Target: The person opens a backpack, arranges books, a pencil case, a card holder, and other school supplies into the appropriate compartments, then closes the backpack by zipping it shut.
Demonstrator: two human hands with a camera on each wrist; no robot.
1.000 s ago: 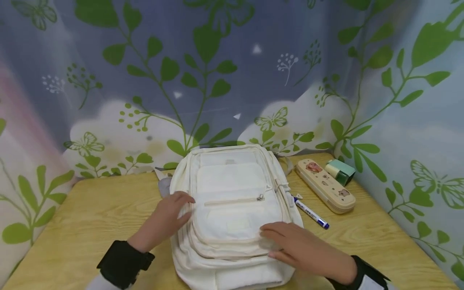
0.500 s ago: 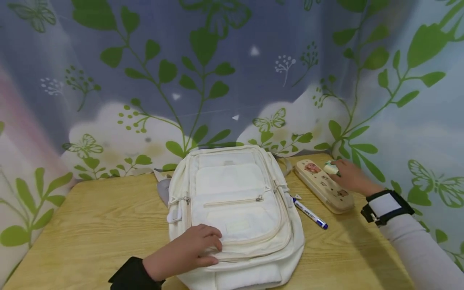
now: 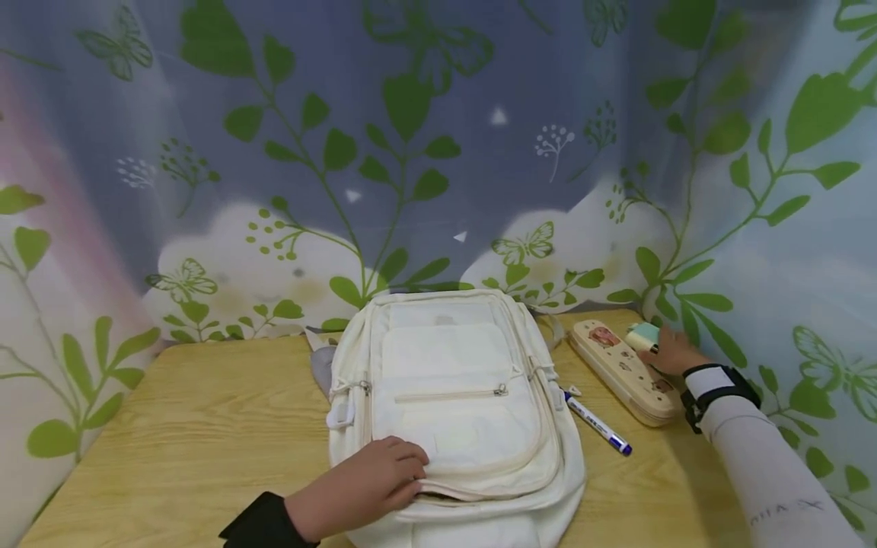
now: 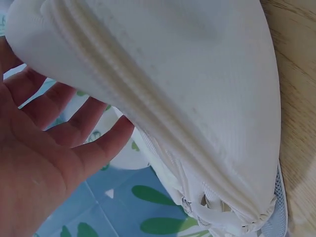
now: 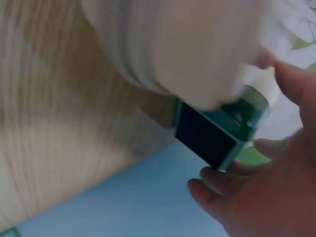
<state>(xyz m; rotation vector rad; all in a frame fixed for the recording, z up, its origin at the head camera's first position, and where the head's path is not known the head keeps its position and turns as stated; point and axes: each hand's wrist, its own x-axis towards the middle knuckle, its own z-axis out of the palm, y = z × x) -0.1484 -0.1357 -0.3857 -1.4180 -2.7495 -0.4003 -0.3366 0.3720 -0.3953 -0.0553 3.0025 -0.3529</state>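
A cream backpack (image 3: 459,350) lies on the table with its front up. My left hand (image 3: 370,479) holds the lower edge of its front pocket, where a narrow gap shows beside the thumb. In the left wrist view, its fingertips lie behind the edge of the fabric. At the back right, my right hand (image 3: 674,352) grips a small teal box (image 3: 642,335) with a dark green see-through end. Thumb and fingers stand around that box in the right wrist view, partly hidden by the blurred pencil case (image 5: 197,44).
The beige pencil case with printed pictures lies between the backpack and the teal box. A white marker (image 3: 596,426) with a blue cap lies right of the backpack. The leaf-patterned curtain (image 3: 438,152) hangs close behind the table (image 3: 226,418).
My right hand has left the backpack for the teal box and taken hold of it. My left hand has moved down from the bag's left side to the pocket edge, which now gapes slightly.
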